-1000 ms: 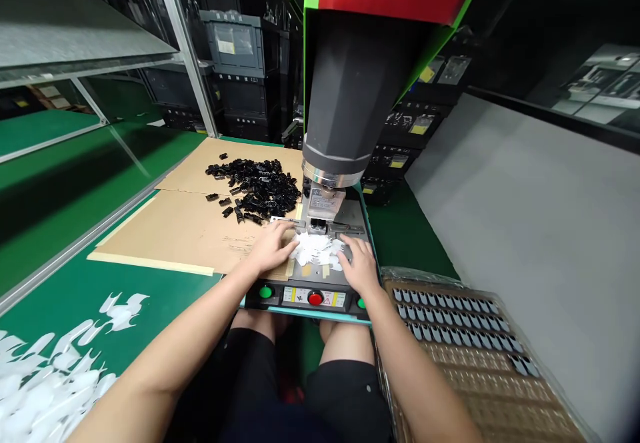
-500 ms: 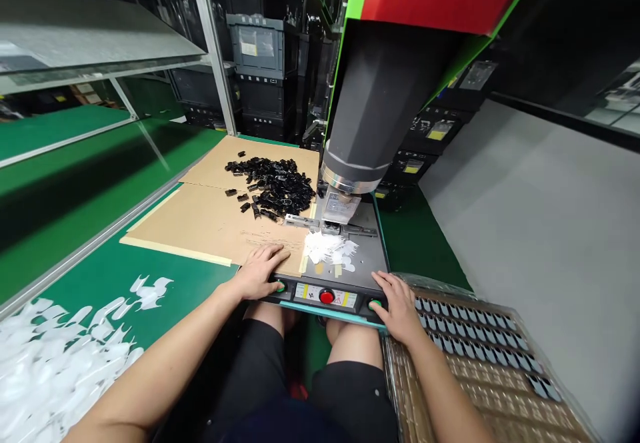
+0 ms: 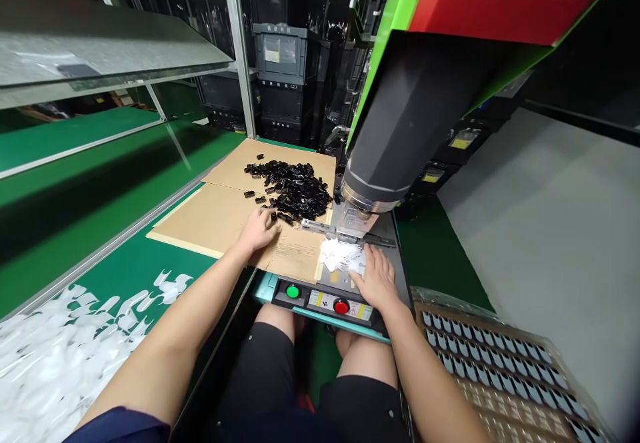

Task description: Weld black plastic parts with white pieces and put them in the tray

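My left hand (image 3: 257,230) is over the brown board (image 3: 193,213), at the near edge of a heap of small black plastic parts (image 3: 300,190). Its fingers are bent, with the thumb apart, and the fingertips reach a black part at the heap's edge; no grip on it shows. My right hand (image 3: 377,276) is low over the machine's grey base plate, fingers stretched and thumb spread. Beside its fingertips lies a pile of thin white plastic pieces (image 3: 340,254). Just beyond is the clear block (image 3: 356,222) under the press head (image 3: 373,193), above a metal fixture (image 3: 317,226).
A front panel carries a green button (image 3: 293,291) and a red button (image 3: 341,306). More white pieces (image 3: 65,343) cover the green table at left. A tray of grey-blue parts (image 3: 500,350) stands at lower right. Crates (image 3: 280,53) are stacked behind.
Both hands have left the green buttons on the front panel. My left hand has moved forward to the black parts, my right hand forward to the white pile. The view has shifted slightly left.
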Available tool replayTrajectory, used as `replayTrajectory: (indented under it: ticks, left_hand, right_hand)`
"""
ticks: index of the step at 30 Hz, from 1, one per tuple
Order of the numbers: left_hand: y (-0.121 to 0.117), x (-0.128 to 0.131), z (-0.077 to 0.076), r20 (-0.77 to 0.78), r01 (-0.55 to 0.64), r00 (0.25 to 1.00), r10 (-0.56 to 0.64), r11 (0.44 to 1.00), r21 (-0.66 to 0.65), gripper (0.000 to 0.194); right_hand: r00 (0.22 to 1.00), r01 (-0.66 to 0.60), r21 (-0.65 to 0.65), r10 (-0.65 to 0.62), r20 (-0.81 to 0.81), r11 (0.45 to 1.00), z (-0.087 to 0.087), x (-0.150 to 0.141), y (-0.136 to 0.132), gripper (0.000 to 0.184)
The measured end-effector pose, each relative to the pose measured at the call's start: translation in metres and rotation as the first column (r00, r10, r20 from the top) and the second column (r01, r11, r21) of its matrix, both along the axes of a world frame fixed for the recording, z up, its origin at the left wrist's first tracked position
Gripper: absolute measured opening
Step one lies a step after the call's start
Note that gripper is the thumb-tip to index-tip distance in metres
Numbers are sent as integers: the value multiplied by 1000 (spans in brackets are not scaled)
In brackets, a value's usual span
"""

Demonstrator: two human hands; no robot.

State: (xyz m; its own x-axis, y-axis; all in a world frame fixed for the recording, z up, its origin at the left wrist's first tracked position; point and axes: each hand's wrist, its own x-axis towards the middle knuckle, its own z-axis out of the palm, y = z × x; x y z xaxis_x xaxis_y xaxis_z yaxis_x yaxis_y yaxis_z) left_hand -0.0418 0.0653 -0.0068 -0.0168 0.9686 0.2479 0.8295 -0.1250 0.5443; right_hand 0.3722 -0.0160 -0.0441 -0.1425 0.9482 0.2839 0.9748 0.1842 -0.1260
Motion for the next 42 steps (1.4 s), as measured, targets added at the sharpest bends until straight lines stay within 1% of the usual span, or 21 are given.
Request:
replayTrajectory:
  ticks: [2, 4, 7, 10, 13, 15, 17, 20, 23, 26, 30, 33, 35, 37, 39, 42]
  left_hand:
    - [20, -6, 2, -22, -20, 1000, 19, 997, -68, 66]
    - [34, -6, 3, -61, -40, 998, 32, 990, -137, 71]
    - [39, -4, 2, -130, -59, 991, 36, 982, -181, 69]
    - [28, -7, 0, -173, -43, 985, 18, 989, -142, 59]
    - [6, -15, -4, -189, -1, 982, -18, 995, -100, 51]
    - [-11, -16, -7, -181, 74, 979, -90, 993, -94, 49]
    - [-27, -10, -11, -164, 186, 967, -197, 979, -81, 48]
    - [-45, 13, -16, -148, 346, 926, -348, 937, -41, 48]
    - [-52, 41, -17, -142, 433, 891, -431, 901, -18, 47]
    - [-50, 56, -18, -140, 460, 880, -454, 888, 8, 47]
    - [-45, 56, -18, -139, 442, 891, -432, 896, 48, 42]
    - [-44, 62, -8, -145, 433, 897, -417, 896, 104, 38]
    - [-39, 78, 4, -141, 432, 899, -414, 891, 136, 41]
    - [-29, 102, 16, -115, 434, 900, -420, 889, 148, 42]
    - [-15, 131, 24, -65, 429, 904, -424, 892, 143, 42]
    - [10, 170, 27, 47, 440, 893, -448, 890, 121, 43]
  right_hand:
    - [1000, 9, 3, -9, -15, 1000, -1, 0, 10, 86]
    - [999, 13, 18, -12, -29, 1000, -1, 1, 13, 87]
    - [998, 2, 41, 1, -60, 999, 1, 2, 11, 87]
    - [994, -15, 54, 20, -104, 998, 6, 2, 6, 86]
    - [989, -13, 64, 23, -145, 998, 9, 2, 4, 85]
    - [987, -11, 69, 22, -160, 998, 11, 1, 4, 84]
    - [986, -13, 70, 24, -166, 997, 11, 1, 3, 84]
    - [985, -16, 74, 29, -172, 997, 11, 0, 0, 83]
    - [983, -24, 90, 40, -180, 996, 11, 0, -2, 82]
    - [976, -31, 95, 51, -213, 995, 11, 2, -3, 77]
    - [952, 4, 114, 31, -304, 993, 15, 6, 5, 66]
    - [931, 20, 121, 26, -365, 992, 25, 3, 22, 60]
    - [918, 39, 98, 3, -398, 994, 33, -3, 37, 57]
    - [908, 66, 55, -37, -418, 996, 41, -11, 52, 53]
    - [900, 92, 6, -81, -427, 996, 47, -20, 64, 48]
    - [889, 110, -36, -114, -443, 993, 48, -28, 75, 44]
